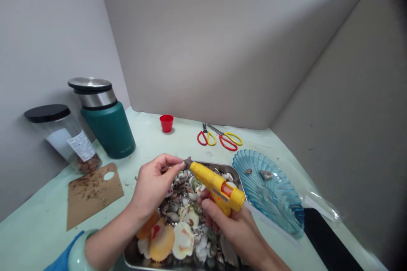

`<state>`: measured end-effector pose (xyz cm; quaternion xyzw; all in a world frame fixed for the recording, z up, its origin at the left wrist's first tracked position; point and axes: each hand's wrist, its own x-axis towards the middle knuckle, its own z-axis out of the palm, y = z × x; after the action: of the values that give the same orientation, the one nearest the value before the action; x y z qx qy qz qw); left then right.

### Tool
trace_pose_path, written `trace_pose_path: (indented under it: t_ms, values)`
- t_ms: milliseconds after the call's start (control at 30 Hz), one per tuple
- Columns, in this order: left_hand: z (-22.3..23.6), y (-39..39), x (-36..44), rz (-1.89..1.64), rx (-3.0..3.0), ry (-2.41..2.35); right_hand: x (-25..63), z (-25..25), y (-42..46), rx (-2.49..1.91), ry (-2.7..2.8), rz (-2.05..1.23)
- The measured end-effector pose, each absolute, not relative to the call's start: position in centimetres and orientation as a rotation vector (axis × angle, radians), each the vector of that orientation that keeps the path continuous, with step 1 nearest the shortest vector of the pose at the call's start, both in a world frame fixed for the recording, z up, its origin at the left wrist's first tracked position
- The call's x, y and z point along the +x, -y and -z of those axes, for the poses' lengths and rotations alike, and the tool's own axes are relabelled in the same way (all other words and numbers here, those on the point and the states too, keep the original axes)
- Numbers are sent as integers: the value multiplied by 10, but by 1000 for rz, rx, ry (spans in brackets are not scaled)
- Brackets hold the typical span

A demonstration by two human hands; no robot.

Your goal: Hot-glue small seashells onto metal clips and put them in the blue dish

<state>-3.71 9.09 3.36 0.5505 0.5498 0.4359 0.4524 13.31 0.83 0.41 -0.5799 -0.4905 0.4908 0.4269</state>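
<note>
My right hand [230,224] grips a yellow hot glue gun [219,188] with a glue stick sticking out its back. The gun's nozzle points up-left at a small shell [168,169] pinched in the fingers of my left hand [152,186]. Both hands hover over a metal tray [233,170] heaped with seashells of many sizes, including large orange and cream scallop shells [173,239] at the near end.
A blue shell-shaped glass dish [280,201] with two small shells lies right of the tray. Two red-and-yellow scissors [219,137] and a small red cup [166,123] sit behind. A green flask [106,120], a clear jar [63,137] and brown card [92,192] stand left.
</note>
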Motion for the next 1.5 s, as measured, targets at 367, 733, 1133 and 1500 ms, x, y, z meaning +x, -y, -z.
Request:
trace_pose_path:
  t_ms: [367,733,1133,1500]
  values:
    - [-35,-90,-38,-1080,1389,-1364,132,-4,-10,-1428,1194,-1235]
    - [-36,-91,-38,-1081,1376,-1348,133,-4,-8,-1441,1191,-1241]
    - [-35,-91,-38,-1102,1382,-1342,127,-7,-7,-1457,1071,-1162]
    - [-33,-93,-38,-1126,1385,-1339,132,-8,-7,-1509,1178,-1231]
